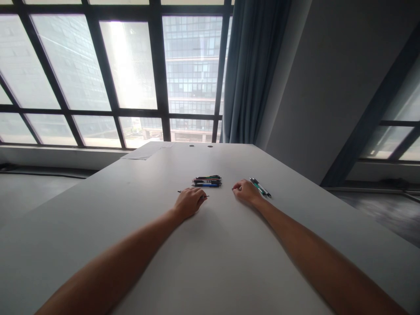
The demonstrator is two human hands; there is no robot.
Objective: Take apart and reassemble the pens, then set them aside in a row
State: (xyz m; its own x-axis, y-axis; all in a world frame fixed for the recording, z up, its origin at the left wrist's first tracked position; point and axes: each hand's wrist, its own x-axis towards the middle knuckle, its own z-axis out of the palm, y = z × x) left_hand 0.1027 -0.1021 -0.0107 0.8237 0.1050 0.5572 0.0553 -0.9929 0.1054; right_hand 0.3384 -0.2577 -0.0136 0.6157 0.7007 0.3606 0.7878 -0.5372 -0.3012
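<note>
My left hand lies on the white table with its fingers curled over a thin dark pen, whose ends stick out on both sides of the hand. My right hand rests knuckles-up a little to the right, fingers curled in; what it holds, if anything, is hidden. A small pile of several pens sits just beyond and between the two hands. Two green-and-dark pens lie side by side at the right of my right hand.
A sheet of paper lies at the table's far left corner. Two cable holes sit near the far edge. Behind are large windows, a blue-grey curtain and a grey wall.
</note>
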